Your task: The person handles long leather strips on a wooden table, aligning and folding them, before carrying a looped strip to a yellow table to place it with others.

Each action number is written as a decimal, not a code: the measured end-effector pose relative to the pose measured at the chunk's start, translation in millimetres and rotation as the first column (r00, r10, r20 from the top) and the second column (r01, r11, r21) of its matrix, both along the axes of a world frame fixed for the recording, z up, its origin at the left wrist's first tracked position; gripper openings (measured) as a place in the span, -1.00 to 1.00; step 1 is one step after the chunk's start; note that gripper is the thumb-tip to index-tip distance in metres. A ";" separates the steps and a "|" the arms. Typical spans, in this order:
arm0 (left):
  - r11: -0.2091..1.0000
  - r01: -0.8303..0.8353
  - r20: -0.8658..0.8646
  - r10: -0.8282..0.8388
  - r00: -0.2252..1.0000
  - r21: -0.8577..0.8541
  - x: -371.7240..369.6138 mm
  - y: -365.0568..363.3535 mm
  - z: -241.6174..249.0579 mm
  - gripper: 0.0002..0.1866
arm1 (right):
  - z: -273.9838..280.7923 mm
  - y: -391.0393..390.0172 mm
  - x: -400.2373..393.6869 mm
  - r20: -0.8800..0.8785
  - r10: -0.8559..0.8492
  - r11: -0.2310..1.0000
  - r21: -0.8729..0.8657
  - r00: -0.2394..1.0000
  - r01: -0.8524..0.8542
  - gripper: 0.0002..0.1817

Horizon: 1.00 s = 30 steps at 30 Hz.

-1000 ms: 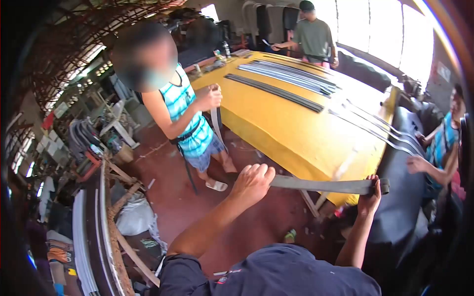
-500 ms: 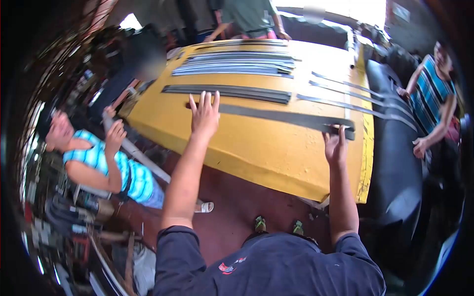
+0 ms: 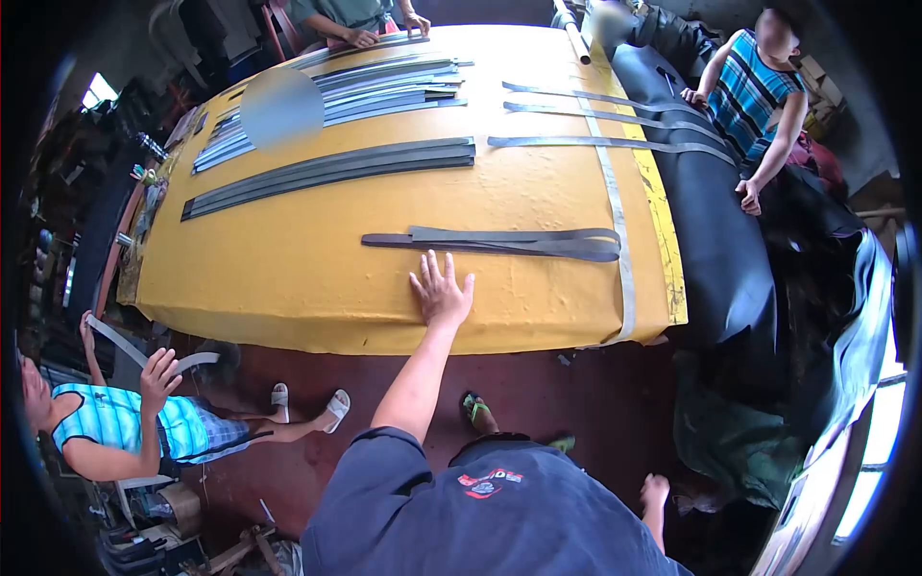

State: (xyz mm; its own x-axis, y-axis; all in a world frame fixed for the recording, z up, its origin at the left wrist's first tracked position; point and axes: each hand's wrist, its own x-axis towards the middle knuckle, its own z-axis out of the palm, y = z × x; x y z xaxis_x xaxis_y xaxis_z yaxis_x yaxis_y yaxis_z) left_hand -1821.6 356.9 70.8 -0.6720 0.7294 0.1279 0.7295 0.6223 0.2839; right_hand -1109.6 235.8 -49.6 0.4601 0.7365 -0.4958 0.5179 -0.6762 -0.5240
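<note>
My left hand rests on the yellow-covered table with its fingers spread, holding nothing. Just beyond its fingertips lies a dark flat strap, folded back on itself with the loop at the right end. My right hand hangs low beside my body, away from the table; its fingers look loosely curled and nothing shows in them. Further back, a bundle of dark straps lies lengthwise across the table.
More strips lie at the back, near a co-worker's hands. Three grey strips reach onto a black roll, where another person stands. At left, a person holds a pale strip.
Both hands have let go of the dark strap, which now lies folded on the table. My right hand has dropped to my side; the view has turned.
</note>
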 end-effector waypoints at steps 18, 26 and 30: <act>0.938 0.255 -0.806 0.042 0.591 0.236 -0.9 -48.3 -106.8 -0.51 | 23.0 -157.7 42.8 -0.160 -0.238 0.961 0.102 0.958 0.256 -0.42; 0.482 0.812 0.308 -0.758 0.575 -0.328 335.7 -117.6 -146.8 -0.59 | -50.2 -313.3 156.7 -0.068 -0.485 0.870 -0.135 0.872 0.474 -0.42; 0.030 0.904 0.695 -0.628 0.349 -0.427 444.9 -100.8 -159.5 -0.62 | -59.1 -398.7 178.2 -0.056 -0.695 0.719 -0.104 0.717 0.688 -0.49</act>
